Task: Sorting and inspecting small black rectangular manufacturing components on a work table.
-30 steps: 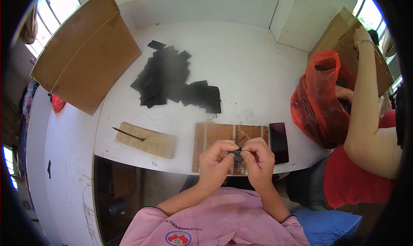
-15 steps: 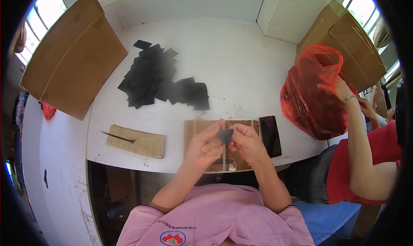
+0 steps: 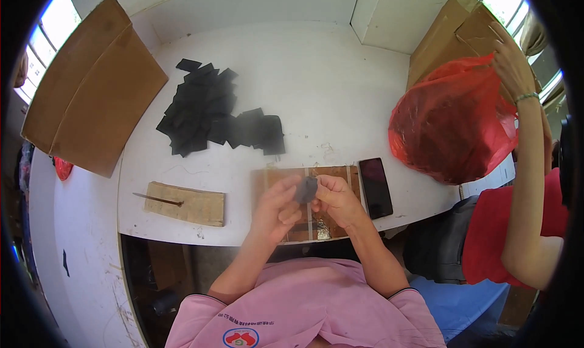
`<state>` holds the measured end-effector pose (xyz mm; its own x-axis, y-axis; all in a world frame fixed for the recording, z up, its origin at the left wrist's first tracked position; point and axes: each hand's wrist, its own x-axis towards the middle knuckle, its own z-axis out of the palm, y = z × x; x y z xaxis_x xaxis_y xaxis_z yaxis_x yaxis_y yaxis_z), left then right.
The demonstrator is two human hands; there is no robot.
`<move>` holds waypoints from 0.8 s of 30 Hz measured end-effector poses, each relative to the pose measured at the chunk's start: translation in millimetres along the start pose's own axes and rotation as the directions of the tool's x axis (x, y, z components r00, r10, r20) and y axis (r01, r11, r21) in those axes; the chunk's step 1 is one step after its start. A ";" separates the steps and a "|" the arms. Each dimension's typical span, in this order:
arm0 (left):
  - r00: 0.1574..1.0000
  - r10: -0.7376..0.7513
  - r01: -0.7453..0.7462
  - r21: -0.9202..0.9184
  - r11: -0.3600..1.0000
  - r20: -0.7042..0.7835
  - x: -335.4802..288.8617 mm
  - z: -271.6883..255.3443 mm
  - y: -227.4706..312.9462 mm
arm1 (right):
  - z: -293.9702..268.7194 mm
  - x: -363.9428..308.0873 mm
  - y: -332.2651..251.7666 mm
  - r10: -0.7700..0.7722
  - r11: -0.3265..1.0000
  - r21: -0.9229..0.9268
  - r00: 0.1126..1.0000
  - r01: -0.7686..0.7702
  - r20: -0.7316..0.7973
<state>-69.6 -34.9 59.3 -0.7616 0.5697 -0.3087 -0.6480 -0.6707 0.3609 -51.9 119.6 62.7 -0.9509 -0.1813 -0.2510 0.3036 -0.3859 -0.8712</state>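
Between my two hands, above a taped cardboard piece (image 3: 347,193), is a small black fabric piece (image 3: 306,190). My left hand (image 3: 277,207) pinches its left side, and my right hand (image 3: 340,203) grips its right edge with thumb and fingers. Farther off to the left lies a heap of similar flat black pieces (image 3: 198,107), spreading toward the right into a smaller overlapping group (image 3: 264,132). A dark phone (image 3: 376,188) rests just right of the taped cardboard.
At the left, a thin rusty blade (image 3: 159,198) lies on a cardboard strip (image 3: 204,209). Large cartons (image 3: 91,86) stand at both sides of the white table (image 3: 322,74). On the right, a co-worker's hand (image 3: 514,62) holds a full red plastic bag (image 3: 447,126).
The black piece between my hands now shows a flatter, broader face. The co-worker has lifted the red bag's upper edge upward and to the right. The view has shifted slightly.
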 end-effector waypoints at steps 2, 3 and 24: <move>0.962 0.271 -0.193 0.604 0.774 -0.040 -3.5 8.4 2.3 | -1.7 1.3 -5.0 0.005 1.000 -0.006 1.000 -0.005 -0.008; 0.961 0.273 -0.197 0.605 0.771 -0.034 -4.3 12.8 4.8 | -3.7 1.4 -10.0 -0.020 0.992 -0.126 1.000 0.021 0.008; 0.927 0.275 -0.362 0.416 0.834 0.255 -3.4 42.3 16.6 | 18.2 -15.7 -15.7 -0.513 0.053 -0.948 0.823 0.314 0.244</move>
<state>-77.8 -27.8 103.7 -0.8848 0.4644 0.0374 -0.2655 -0.5686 0.7786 -40.6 112.1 87.9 -0.9234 -0.1716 0.3433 -0.3401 0.7804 -0.5248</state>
